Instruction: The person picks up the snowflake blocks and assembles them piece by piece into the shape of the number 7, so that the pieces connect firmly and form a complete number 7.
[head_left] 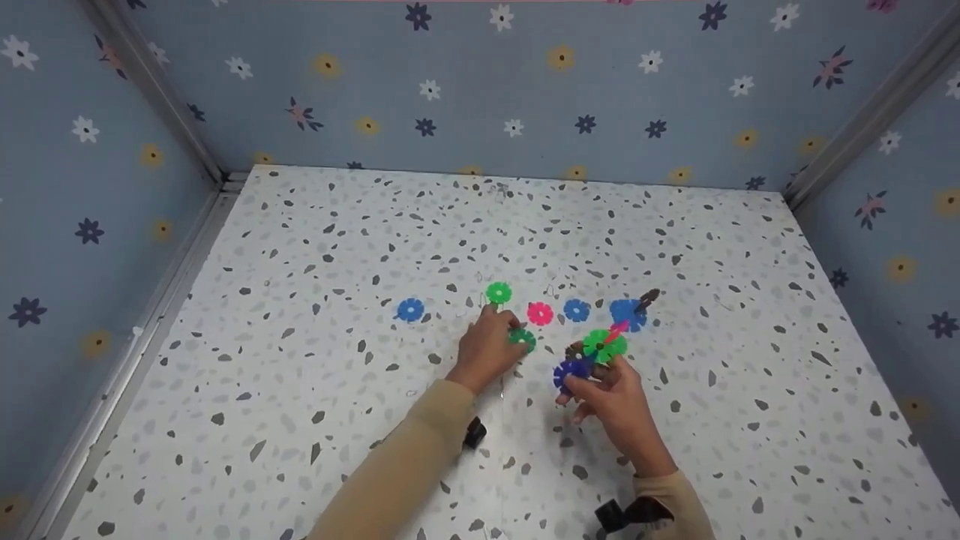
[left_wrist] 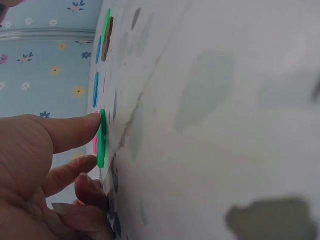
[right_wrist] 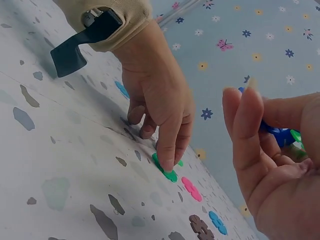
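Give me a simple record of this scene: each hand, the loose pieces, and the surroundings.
Left hand: thumb touching dark green disc
Right hand: holding dark blue disc, with light green disc beside it
Loose pieces: bright green disc, pink disc, leftmost blue disc, middle blue disc
Unclear: whether large blue disc joins the held pieces
Surface: speckled white table
Background: flower-patterned walls
Clothing: tan sleeves
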